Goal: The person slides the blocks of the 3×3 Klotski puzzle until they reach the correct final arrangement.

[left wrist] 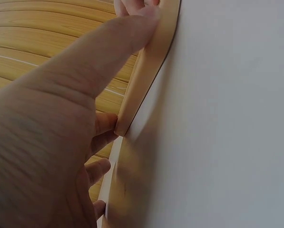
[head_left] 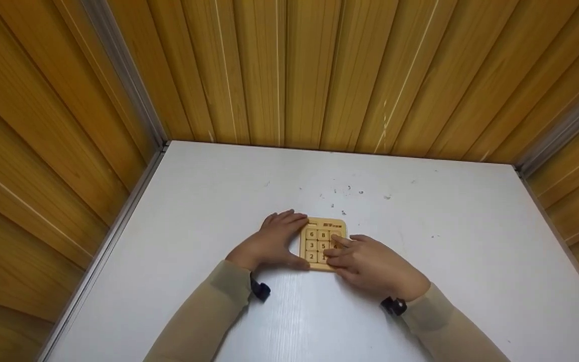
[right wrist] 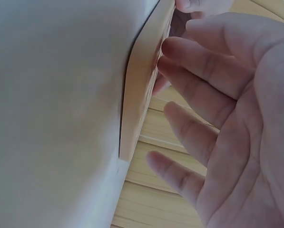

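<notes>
A square wooden number sliding puzzle (head_left: 303,247) lies flat on the white table, its numbered tiles facing up. Tiles 6, 8, 3, 5 and 2 can be read; the right column is mostly covered by fingers. My left hand (head_left: 272,244) holds the puzzle's left side, thumb at the near corner and index finger at the far one. In the left wrist view, that thumb (left wrist: 118,42) presses on the board's edge (left wrist: 149,64). Over the right part of the puzzle, my right hand (head_left: 375,264) has its extended fingertips on the tiles. The right wrist view shows these fingers (right wrist: 203,85) spread beside the board (right wrist: 136,95).
The white table (head_left: 219,186) bears several small dark marks (head_left: 343,212) beyond the puzzle. Wood-patterned panels (head_left: 309,75) rise at its back and sides, with a metal post (head_left: 128,75) in the left corner. A black strap (head_left: 394,305) sits on each wrist.
</notes>
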Tool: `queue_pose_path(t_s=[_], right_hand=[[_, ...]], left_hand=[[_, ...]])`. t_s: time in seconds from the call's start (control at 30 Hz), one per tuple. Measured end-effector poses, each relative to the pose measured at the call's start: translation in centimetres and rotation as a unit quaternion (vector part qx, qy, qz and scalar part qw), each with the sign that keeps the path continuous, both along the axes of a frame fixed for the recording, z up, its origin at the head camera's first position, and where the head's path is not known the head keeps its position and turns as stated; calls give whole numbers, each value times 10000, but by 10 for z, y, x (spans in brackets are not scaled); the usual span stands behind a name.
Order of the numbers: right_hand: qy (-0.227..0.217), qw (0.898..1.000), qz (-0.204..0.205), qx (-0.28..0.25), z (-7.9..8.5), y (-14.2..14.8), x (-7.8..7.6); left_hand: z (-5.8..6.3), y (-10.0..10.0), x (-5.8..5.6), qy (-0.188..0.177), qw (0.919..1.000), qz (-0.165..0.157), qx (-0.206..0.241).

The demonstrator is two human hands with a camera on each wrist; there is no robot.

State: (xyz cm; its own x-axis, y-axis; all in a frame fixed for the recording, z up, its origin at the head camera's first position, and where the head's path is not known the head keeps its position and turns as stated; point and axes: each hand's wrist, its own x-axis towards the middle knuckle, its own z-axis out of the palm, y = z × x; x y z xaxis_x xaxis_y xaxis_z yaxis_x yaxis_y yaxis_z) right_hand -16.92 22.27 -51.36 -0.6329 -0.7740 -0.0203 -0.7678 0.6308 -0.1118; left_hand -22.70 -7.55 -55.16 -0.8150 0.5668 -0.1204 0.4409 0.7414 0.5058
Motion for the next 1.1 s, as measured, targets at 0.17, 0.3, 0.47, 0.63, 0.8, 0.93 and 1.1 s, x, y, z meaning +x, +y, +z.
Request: queue_pose_path(t_s=[0.17, 0.3, 0.47, 0.63, 0.8, 0.93, 1.1], right_hand=[[85, 9999, 72, -32, -1, -1, 2], [43, 9999, 100, -81, -1, -2, 3], [63, 9999, 109, -26, -1, -2, 2], [135, 9998, 160, 3, -1, 1, 1], [149, 9999, 37, -76, -1, 3, -1], [177, 9998, 2, -114, 0, 5, -3], [308, 9994, 86, -92, 2, 5, -4]], left_hand=[[0, 0, 2, -3, 10000, 8, 27], [-1, 1, 2, -14, 10000, -10, -7], [-1, 0, 2, -22, 10000, 22, -21], [-1, -1, 2, -39, 10000, -2, -10], [1, 0, 0, -29, 10000, -23, -44], [2, 0, 0, -18, 10000, -28, -47], [1, 0, -1, 11, 10000, -37, -62]])
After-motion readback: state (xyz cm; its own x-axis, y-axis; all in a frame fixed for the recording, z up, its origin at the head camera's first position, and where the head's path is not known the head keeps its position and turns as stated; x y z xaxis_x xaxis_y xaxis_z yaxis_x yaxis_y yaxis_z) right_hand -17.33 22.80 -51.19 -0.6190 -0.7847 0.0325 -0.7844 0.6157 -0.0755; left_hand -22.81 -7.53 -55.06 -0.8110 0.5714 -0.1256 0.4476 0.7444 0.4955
